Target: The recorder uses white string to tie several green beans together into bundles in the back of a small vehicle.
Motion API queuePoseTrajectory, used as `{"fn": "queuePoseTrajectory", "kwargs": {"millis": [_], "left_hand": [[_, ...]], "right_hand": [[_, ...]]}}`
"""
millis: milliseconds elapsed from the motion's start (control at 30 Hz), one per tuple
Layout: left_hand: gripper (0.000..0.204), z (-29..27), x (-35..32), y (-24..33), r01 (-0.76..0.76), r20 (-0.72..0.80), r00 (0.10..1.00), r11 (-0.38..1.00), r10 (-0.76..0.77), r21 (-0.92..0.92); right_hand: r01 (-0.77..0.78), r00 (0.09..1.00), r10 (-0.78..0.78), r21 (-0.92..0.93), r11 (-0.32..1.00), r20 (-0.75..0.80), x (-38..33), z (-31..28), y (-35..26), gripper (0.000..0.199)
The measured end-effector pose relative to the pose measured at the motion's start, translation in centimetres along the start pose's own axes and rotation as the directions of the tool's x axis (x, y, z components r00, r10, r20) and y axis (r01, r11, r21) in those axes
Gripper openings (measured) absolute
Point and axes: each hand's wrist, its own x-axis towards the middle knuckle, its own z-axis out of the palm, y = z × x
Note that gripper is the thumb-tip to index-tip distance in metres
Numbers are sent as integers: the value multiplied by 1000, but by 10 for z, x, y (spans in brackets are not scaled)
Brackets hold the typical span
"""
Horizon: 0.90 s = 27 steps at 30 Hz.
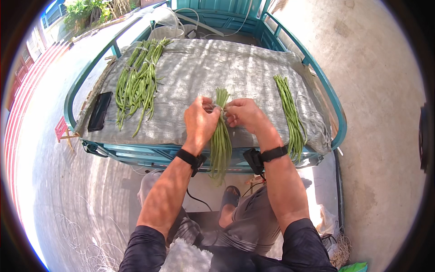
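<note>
A bundle of long green beans (220,143) lies in front of me, its lower ends hanging over the near edge of the cloth-covered cart bed. My left hand (200,119) closes on the bundle near its top, thumb pressed against the stems. Close on the other side, my right hand (246,114) has its fingers pinched together beside the same spot. A thin pale tie (219,108) shows around the stems between my hands; its ends are hidden by the fingers.
Tied bean bundles (138,86) lie at the far left, near a black phone (99,111). Loose long beans (290,113) rest at the right. Grey cloth (195,59) covers the bed, framed by teal rails (319,81). A white bucket (166,31) stands behind.
</note>
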Motion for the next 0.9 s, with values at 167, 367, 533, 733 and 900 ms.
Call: {"fn": "queuePoseTrajectory", "kwargs": {"millis": [167, 367, 533, 733, 900], "left_hand": [[32, 2, 1, -6, -63, -3, 998, 993, 63, 102], [29, 4, -1, -6, -120, 7, 993, 980, 120, 157], [24, 6, -7, 1, -201, 42, 979, 951, 197, 235], [29, 6, -10, 6, -231, 66, 973, 926, 222, 300], [36, 5, -6, 2, -216, 91, 976, 939, 199, 267]], "right_hand": [[75, 986, -133, -457, 886, -97, 0, -4, -1, 16], [204, 974, -224, -394, 896, -7, -4, 0, -13, 12], [277, 960, -274, -374, 885, 62, 3, 4, -14, 12], [203, 978, -183, -265, 943, 99, -1, 2, -21, 14], [122, 980, -99, -123, 985, 175, 1, -9, -24, 19]]}}
